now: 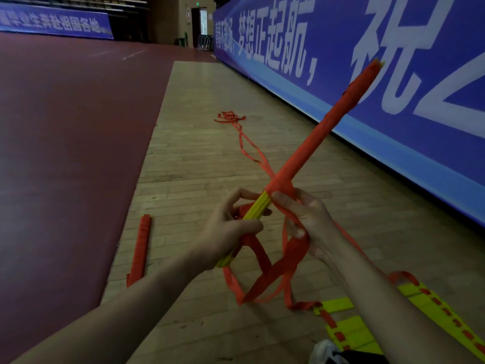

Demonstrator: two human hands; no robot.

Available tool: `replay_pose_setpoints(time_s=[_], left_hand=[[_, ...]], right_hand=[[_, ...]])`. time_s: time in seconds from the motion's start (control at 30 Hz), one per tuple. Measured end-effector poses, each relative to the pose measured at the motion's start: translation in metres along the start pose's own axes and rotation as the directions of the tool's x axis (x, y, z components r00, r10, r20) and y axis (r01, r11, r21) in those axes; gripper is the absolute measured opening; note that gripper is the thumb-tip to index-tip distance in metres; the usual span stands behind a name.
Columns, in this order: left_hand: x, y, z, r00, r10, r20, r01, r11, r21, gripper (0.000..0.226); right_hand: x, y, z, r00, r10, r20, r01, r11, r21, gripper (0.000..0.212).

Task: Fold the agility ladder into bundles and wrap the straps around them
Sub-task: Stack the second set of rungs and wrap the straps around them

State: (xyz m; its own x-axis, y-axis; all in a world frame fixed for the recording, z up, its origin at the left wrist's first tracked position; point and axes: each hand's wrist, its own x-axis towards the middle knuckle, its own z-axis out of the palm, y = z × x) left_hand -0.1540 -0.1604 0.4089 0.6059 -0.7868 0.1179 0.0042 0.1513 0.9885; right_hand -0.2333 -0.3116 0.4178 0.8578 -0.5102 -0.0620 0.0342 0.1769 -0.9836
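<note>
Held above the wooden floor (pixel 199 153), tilted up toward the blue banner (pixel 409 82): ladder bundle (pixel 322 132), upper length wrapped in orange. Clamped round its bare yellow end with the left grip (pixel 231 229); pinching the loose strap (pixel 273 271) with the right grip (pixel 307 219). Lying by the floor's left edge: second wrapped bundle (pixel 140 248). At its near right corner: unfolded ladder (pixel 349 327).

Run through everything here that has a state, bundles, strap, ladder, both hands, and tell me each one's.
held bundle: upper part wrapped in orange, lower yellow part bare.
strap: partly wound, rest hanging in loops, trailing over the floor.
left hand: grips the bare yellow part.
right hand: holds the strap beside the wrap.
floor bundle: wrapped, lying flat.
ladder section: unfolded, flat on the floor.
</note>
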Motion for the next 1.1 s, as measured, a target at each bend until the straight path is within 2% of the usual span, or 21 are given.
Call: replay_pose_setpoints(time_s=[0.1, 0.23, 0.3, 0.37, 0.47, 0.53, 0.57, 0.67, 0.8, 0.9, 1.0, 1.1], left_hand=[[-0.001, 0.003, 0.002, 0.995, -0.01, 0.104, 0.029, 0.984, -0.177, 0.039], [-0.001, 0.006, 0.003, 0.949, -0.036, 0.313, 0.172, 0.891, -0.421, 0.042], [-0.001, 0.008, 0.001, 0.936, -0.063, 0.347, 0.219, 0.874, -0.434, 0.043], [0.0, 0.011, 0.001, 0.948, -0.112, 0.299, 0.222, 0.904, -0.366, 0.043], [0.0, 0.017, 0.004, 0.971, -0.166, 0.174, 0.197, 0.963, -0.186, 0.028], [-0.001, 0.02, 0.007, 0.986, -0.142, 0.086, 0.137, 0.988, 0.068, 0.015], [-0.003, 0.022, 0.007, 0.993, -0.115, 0.042, 0.104, 0.974, 0.201, 0.017], [-0.005, 0.022, 0.003, 0.999, -0.045, 0.027, 0.032, 0.93, 0.367, 0.026], [-0.004, 0.015, -0.01, 0.992, -0.069, 0.109, 0.018, 0.911, 0.411, 0.041], [0.001, 0.007, -0.012, 0.998, -0.068, -0.001, 0.066, 0.954, 0.293, 0.027], [0.006, 0.004, -0.011, 0.995, -0.045, -0.092, 0.06, 0.983, 0.174, 0.03], [0.011, 0.005, -0.014, 0.966, -0.045, -0.253, 0.06, 0.997, 0.049, 0.032]], right_hand=[[-0.003, -0.008, -0.001, 0.989, -0.086, 0.123, 0.079, 0.995, 0.06, 0.04], [0.001, -0.013, -0.002, 0.974, -0.139, 0.179, 0.127, 0.989, 0.076, 0.055], [0.001, -0.015, -0.002, 0.973, -0.159, 0.17, 0.156, 0.987, 0.026, 0.051], [-0.002, -0.017, -0.002, 0.975, -0.171, 0.143, 0.172, 0.985, 0.005, 0.049], [-0.003, -0.015, -0.004, 0.988, -0.135, 0.075, 0.133, 0.991, 0.028, 0.048], [0.0, -0.011, -0.006, 0.997, -0.079, 0.01, 0.078, 0.996, 0.044, 0.037], [0.002, -0.009, -0.008, 0.998, -0.052, -0.016, 0.053, 0.997, 0.051, 0.036], [0.007, -0.003, -0.012, 0.997, 0.006, -0.081, -0.001, 0.999, 0.055, 0.039], [0.012, 0.002, -0.014, 0.994, 0.026, -0.102, -0.017, 0.996, 0.093, 0.037], [0.011, 0.004, -0.015, 0.996, 0.013, -0.088, -0.008, 0.998, 0.062, 0.04], [0.009, 0.003, -0.015, 0.998, 0.02, -0.054, -0.019, 1.0, 0.025, 0.042], [0.003, 0.0, -0.011, 1.0, 0.01, 0.013, -0.011, 1.0, 0.016, 0.037]])
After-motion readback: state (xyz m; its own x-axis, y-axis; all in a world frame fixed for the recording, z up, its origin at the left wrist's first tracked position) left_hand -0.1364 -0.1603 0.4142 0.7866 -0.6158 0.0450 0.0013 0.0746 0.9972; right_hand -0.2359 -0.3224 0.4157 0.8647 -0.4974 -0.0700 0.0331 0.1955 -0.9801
